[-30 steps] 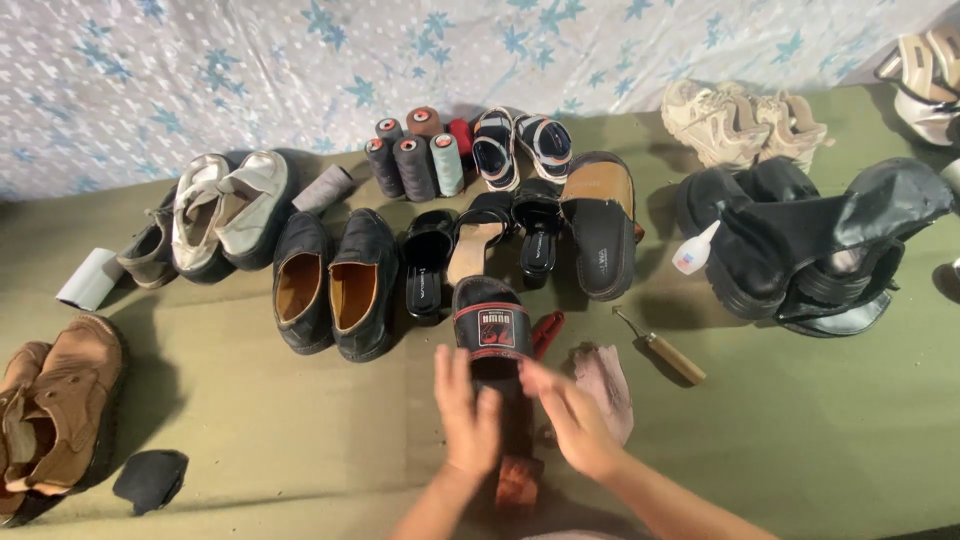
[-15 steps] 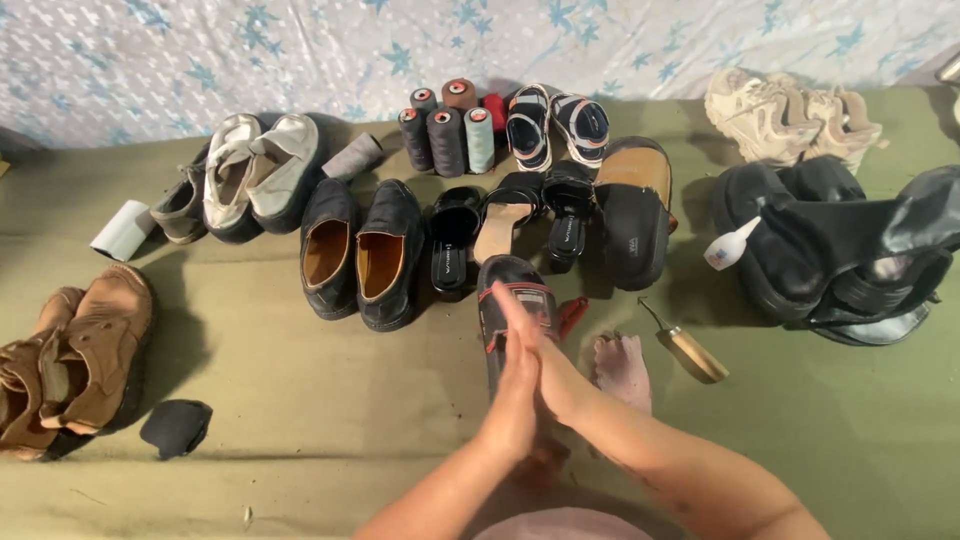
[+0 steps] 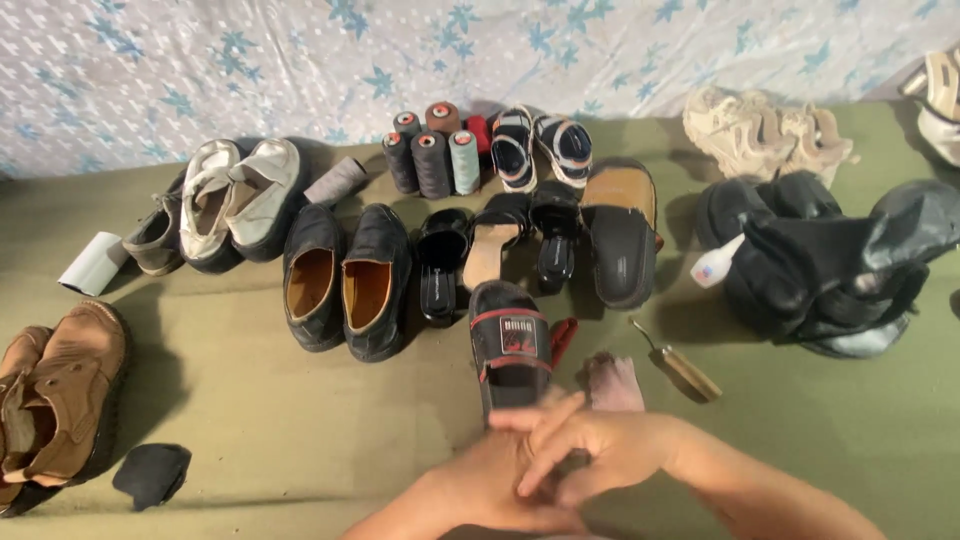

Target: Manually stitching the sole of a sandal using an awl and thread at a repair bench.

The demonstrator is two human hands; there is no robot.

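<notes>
- Here, low in the centre of the frame, the person's left hand (image 3: 480, 490) and right hand (image 3: 590, 455) are pressed together, fingers overlapping; both are half curled, and I cannot tell whether either one grips anything.
- Just above the hands lies a black slide sandal (image 3: 511, 345) with a red-edged strap, its heel end touching or tucked under the fingers (which of the two is hidden).
- It looks light, rubbery and flexible, unlikely to break; the wide strap or the sole's side edges seem the surest places to take hold, judging by shape.
- Just right of it sit something red (image 3: 562, 338), partly hidden, and a crumpled pinkish cloth (image 3: 612, 380), soft and limp.
- Further right, a wooden-handled awl (image 3: 680, 365) lies on the olive-green surface (image 3: 250, 430); its metal tip looks sharp, so it is worth avoiding.
- Behind the sandal, mid-frame, a crowded row: black leather shoes (image 3: 345, 275) with tan lining, black heeled sandals (image 3: 500, 245), and a large slipper with a tan footbed (image 3: 620, 235).
- Upper centre: thread spools (image 3: 432, 155) standing upright, beside striped sandals (image 3: 540, 145).
- Upper left: white shoes (image 3: 240, 195); lower left: brown shoes (image 3: 60, 400) and a small dark scrap (image 3: 150, 472).
- Right side: a heap of black boots (image 3: 830, 260), with beige shoes (image 3: 765, 130) above.
- The crowded row stands close behind the sandal; the surface towards the person is less cluttered.
</notes>
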